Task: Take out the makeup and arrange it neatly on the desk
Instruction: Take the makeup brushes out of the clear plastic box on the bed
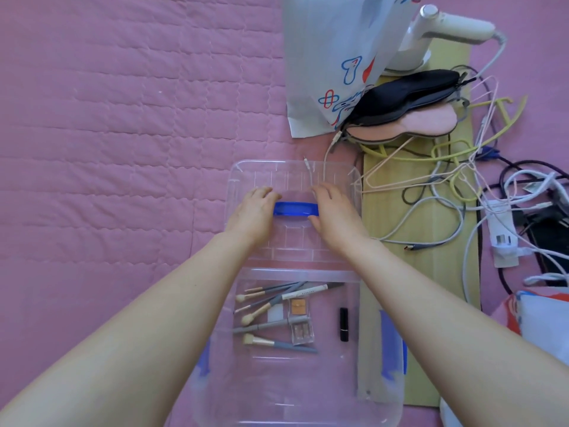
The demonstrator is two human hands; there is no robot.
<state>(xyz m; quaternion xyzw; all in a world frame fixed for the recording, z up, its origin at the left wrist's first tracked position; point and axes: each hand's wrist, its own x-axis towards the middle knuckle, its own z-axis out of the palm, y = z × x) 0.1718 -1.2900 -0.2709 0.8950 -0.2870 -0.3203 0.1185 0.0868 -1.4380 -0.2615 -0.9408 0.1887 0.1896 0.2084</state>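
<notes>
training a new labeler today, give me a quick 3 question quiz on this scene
1. True or false: the black lipstick lies inside the clear box.
2. Which hands touch the lid by its blue handle: A left only, B right only, C both?
3. Fill in: the makeup brushes lie to the ___ of the lipstick.

Key: 1 true; 2 C, left hand and right hand; 3 left.
</notes>
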